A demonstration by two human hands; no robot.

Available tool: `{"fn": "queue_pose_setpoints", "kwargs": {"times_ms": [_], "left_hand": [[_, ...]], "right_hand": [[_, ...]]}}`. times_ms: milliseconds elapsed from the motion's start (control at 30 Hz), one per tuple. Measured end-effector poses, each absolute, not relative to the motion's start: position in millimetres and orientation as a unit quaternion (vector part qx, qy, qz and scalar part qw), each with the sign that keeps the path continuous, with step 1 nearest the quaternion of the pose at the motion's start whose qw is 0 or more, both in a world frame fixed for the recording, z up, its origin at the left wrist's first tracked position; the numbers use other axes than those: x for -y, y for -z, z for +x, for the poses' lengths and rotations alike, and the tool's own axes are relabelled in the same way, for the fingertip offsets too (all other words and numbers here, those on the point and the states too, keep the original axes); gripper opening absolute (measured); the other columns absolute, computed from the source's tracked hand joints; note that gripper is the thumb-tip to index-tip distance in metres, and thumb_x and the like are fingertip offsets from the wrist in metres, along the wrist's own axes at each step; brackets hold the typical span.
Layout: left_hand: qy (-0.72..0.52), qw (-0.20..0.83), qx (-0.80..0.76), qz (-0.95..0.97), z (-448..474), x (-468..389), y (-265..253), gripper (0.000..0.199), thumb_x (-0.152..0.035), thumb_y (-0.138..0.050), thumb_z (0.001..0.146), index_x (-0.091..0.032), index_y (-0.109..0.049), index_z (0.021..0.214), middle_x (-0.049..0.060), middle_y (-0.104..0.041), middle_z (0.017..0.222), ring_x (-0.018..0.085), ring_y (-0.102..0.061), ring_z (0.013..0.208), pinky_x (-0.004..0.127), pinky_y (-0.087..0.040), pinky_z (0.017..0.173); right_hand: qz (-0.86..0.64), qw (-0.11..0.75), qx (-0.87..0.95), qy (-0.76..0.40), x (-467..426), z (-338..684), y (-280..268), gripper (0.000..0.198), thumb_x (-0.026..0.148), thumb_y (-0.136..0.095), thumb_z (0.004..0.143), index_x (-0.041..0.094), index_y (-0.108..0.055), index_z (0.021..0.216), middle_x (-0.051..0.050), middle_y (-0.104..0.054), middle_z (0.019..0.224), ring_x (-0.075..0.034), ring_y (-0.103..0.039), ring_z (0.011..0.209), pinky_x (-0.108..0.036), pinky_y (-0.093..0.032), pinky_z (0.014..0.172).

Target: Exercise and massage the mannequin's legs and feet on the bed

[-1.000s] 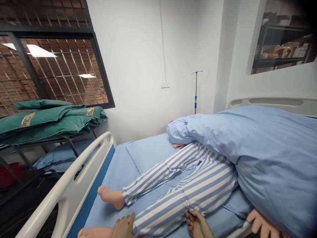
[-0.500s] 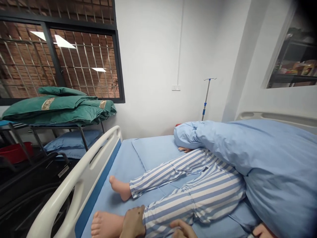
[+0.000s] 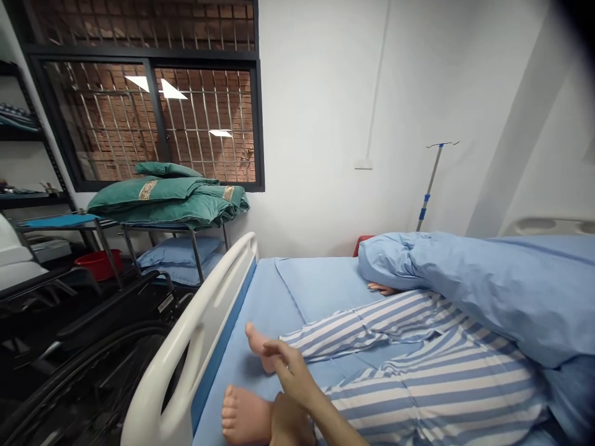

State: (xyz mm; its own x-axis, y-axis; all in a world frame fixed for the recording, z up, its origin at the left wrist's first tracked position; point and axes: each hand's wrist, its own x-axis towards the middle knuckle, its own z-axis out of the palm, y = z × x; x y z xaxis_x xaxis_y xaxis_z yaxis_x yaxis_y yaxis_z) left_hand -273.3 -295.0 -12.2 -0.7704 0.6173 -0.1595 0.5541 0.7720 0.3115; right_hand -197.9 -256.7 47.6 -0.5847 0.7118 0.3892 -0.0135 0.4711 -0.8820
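A manikin in blue-and-white striped trousers [image 3: 446, 378] lies on the bed, its upper body hidden under a blue quilt [image 3: 488, 285]. My left hand [image 3: 290, 421] is wrapped round the ankle behind the manikin's near foot [image 3: 246, 414]. Reaching across above it, my right hand [image 3: 292, 371] has its fingers stretched out beside the far foot [image 3: 258, 344], partly covering that ankle. Whether the right fingers touch the ankle I cannot tell. One manikin hand [image 3: 382, 288] shows at the quilt's edge.
A white footboard [image 3: 204, 328] stands to the left of the feet. Beyond it are a wheelchair [image 3: 111, 310], a red basin [image 3: 98, 265] and folded green quilts [image 3: 171, 198] on a stand. An IV pole [image 3: 430, 186] rises behind the bed.
My right hand has moved from the near trouser leg leftward and up to the far ankle. My left hand stays at the near ankle. The view has turned left.
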Motion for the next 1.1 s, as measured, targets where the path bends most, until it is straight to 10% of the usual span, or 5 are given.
{"fn": "queue_pose_setpoints", "kwargs": {"times_ms": [200,433,600,900,1100], "left_hand": [[-0.155,0.111,-0.978,0.085,-276.3,286.4,24.4,0.054,-0.023,-0.007,0.08,-0.003,-0.038,0.12,0.019,-0.048,0.116,0.029,-0.046,0.104,0.04,-0.032,0.091],[-0.093,0.068,-0.991,0.061,-277.2,283.6,29.6,0.053,-0.011,-0.009,0.078,-0.009,-0.051,0.112,0.015,-0.058,0.105,0.028,-0.05,0.099,0.043,-0.035,0.086],[-0.059,0.079,-0.99,0.097,-278.0,281.8,38.6,0.053,-0.016,-0.013,0.079,-0.007,-0.05,0.116,0.017,-0.056,0.112,0.033,-0.047,0.106,0.051,-0.031,0.088],[-0.129,0.286,-0.743,0.591,-265.5,284.0,45.9,0.044,-0.041,-0.043,0.07,-0.034,-0.055,0.111,0.011,-0.06,0.11,0.04,-0.042,0.112,0.059,-0.031,0.082],[-0.119,0.242,-0.753,0.601,-238.2,290.8,28.6,0.064,-0.033,-0.04,0.07,-0.016,-0.034,0.132,0.011,-0.036,0.137,0.031,-0.02,0.129,0.043,-0.019,0.103]], "right_hand": [[-0.305,0.481,0.644,-0.511,208.3,-253.3,-26.8,0.034,0.022,-0.03,0.081,0.013,-0.05,0.107,-0.009,-0.062,0.098,-0.017,-0.056,0.092,-0.031,-0.044,0.079],[-0.412,0.17,0.869,-0.213,178.0,-270.6,31.3,0.026,0.022,-0.04,0.08,0.012,-0.054,0.1,-0.013,-0.063,0.096,-0.025,-0.057,0.09,-0.043,-0.035,0.084],[-0.437,0.156,0.884,-0.064,179.7,-243.0,37.2,0.033,0.023,-0.029,0.087,0.012,-0.061,0.088,-0.014,-0.063,0.093,-0.026,-0.05,0.099,-0.046,-0.02,0.094],[-0.461,0.157,0.869,-0.094,185.5,-228.1,38.5,0.045,0.028,-0.022,0.089,0.011,-0.062,0.098,-0.016,-0.059,0.105,-0.027,-0.043,0.11,-0.045,-0.013,0.099],[-0.459,0.11,0.874,-0.112,187.6,-224.7,33.3,0.047,0.028,-0.022,0.087,0.008,-0.061,0.102,-0.019,-0.058,0.109,-0.029,-0.044,0.111,-0.048,-0.016,0.099]]}}
